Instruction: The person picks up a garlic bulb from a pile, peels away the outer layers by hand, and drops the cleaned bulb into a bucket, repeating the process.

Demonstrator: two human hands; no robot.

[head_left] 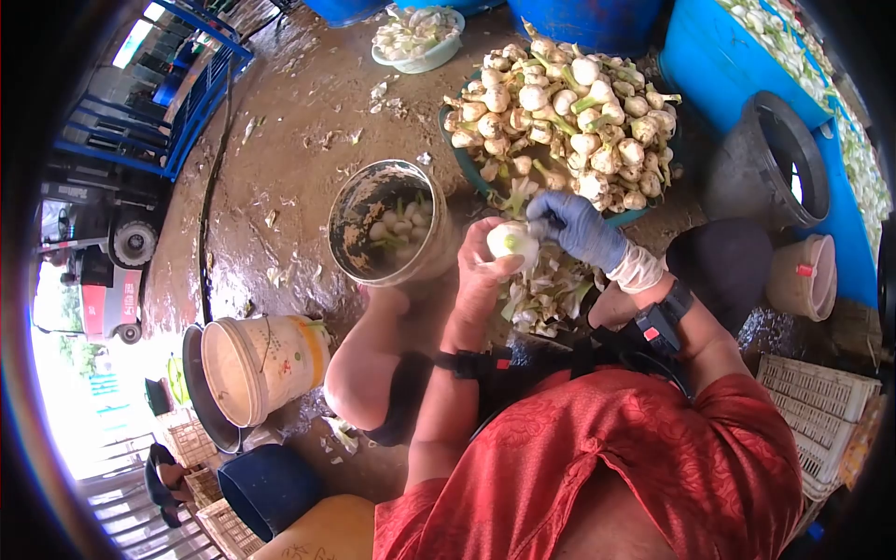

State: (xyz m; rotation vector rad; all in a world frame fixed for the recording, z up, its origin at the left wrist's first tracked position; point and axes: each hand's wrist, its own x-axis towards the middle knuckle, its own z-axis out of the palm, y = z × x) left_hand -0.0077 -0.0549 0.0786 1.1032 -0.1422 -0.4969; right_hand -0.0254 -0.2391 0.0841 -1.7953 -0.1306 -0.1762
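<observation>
My bare left hand (478, 259) is closed around a white garlic bulb (509, 240), whose pale green cut stem shows. Against the bulb's right side, my right hand (581, 229), in a blue glove, has its fingers bent together; what they grip is hidden. Loose skins and leaf scraps (546, 303) lie below the hands. Just beyond, unpeeled garlic bulbs with stems (569, 112) are heaped in a green basin (457, 159). To the left stands a dirty bucket (431, 257) with several pale bulbs (399, 224) in liquid.
A lidded white bucket (271, 364) lies tilted at left, near a dark blue tub (266, 490). At right are a black bucket (747, 168), a small pale bucket (807, 275) and plastic crates (807, 401). A white basin (420, 63) sits farther off on the wet floor.
</observation>
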